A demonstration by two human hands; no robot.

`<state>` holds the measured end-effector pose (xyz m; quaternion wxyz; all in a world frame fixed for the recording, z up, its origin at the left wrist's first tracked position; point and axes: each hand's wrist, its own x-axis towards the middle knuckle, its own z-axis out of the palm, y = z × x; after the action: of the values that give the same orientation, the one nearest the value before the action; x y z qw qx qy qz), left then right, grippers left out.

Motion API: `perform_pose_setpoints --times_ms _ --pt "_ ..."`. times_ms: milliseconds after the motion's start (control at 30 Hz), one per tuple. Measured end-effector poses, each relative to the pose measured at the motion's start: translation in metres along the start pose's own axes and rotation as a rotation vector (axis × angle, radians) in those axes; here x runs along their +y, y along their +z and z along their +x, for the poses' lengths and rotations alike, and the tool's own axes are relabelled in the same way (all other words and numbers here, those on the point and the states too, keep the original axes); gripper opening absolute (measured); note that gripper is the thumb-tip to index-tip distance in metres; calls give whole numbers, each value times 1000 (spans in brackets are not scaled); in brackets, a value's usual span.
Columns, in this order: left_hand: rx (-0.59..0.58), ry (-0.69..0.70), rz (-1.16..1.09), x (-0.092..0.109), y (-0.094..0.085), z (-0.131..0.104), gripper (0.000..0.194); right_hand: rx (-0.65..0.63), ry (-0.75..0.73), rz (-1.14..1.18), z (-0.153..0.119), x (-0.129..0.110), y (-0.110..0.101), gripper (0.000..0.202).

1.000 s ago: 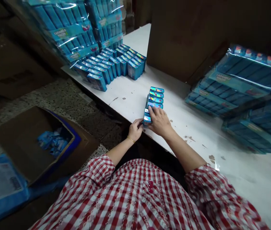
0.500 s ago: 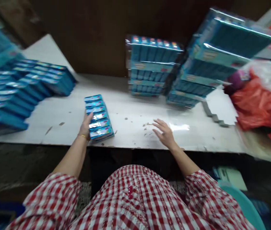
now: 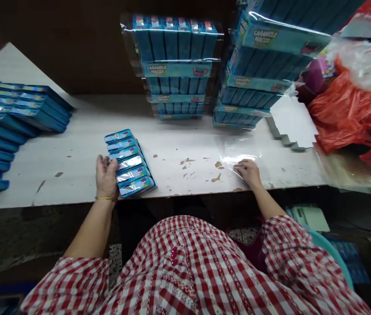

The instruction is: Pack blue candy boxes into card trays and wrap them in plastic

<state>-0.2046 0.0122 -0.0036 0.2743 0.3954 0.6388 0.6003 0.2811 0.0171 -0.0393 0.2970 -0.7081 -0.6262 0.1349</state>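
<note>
A row of several small blue boxes (image 3: 129, 162) lies on the white table (image 3: 185, 144), near its front edge. My left hand (image 3: 106, 177) rests against the row's left side, fingers loosely apart and not wrapped round it. Over to the right, my right hand (image 3: 249, 173) has its fingertips pinched together at the near edge of a shiny clear plastic film (image 3: 240, 153) lying flat on the table.
Blue boxes stand in rows (image 3: 24, 107) at the left. At the back are two stacks of film-wrapped packs, one central (image 3: 177, 69) and one taller (image 3: 260, 83). White cut card pieces (image 3: 293, 120) and red plastic bags (image 3: 345, 109) lie at the right.
My right hand has moved right to the clear film and its spread fingers have closed. My left hand has slipped back from its hold on the boxes. The view has shifted.
</note>
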Motion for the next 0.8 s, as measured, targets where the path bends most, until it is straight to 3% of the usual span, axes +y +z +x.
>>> perform_pose_setpoints --times_ms 67,133,167,233,267,300,367,400,467,567,667,733,800 --pt "152 167 32 16 -5 -11 55 35 99 82 7 -20 -11 18" --pt "66 235 -13 42 -2 -32 39 113 109 210 9 -61 -12 20" --pt "-142 158 -34 55 4 -45 37 112 51 292 8 -88 -7 21" --pt "-668 -62 -68 76 22 -70 48 22 -147 376 3 -150 11 21" --pt "-795 -113 -70 82 32 -80 59 -3 -234 382 0 -181 23 21" --pt "-800 -85 -29 85 41 -86 78 -41 -314 375 -4 -210 35 22" --pt "-601 41 77 82 53 -89 102 -106 -460 324 -9 -257 57 22" --pt "-479 116 131 78 54 -87 103 -131 -521 288 -10 -273 65 21" --pt "-296 260 222 68 48 -81 89 -169 -628 213 -9 -296 76 20" --pt "-179 446 355 59 31 -72 66 -196 -731 87 -8 -315 78 21" --pt "-102 571 489 57 18 -69 68 -200 -755 -58 -12 -332 74 26" --pt "-48 594 535 59 13 -67 64 -211 -770 -121 -16 -343 72 29" --pt "13 574 540 62 8 -64 47 -218 -798 -147 -19 -350 71 31"
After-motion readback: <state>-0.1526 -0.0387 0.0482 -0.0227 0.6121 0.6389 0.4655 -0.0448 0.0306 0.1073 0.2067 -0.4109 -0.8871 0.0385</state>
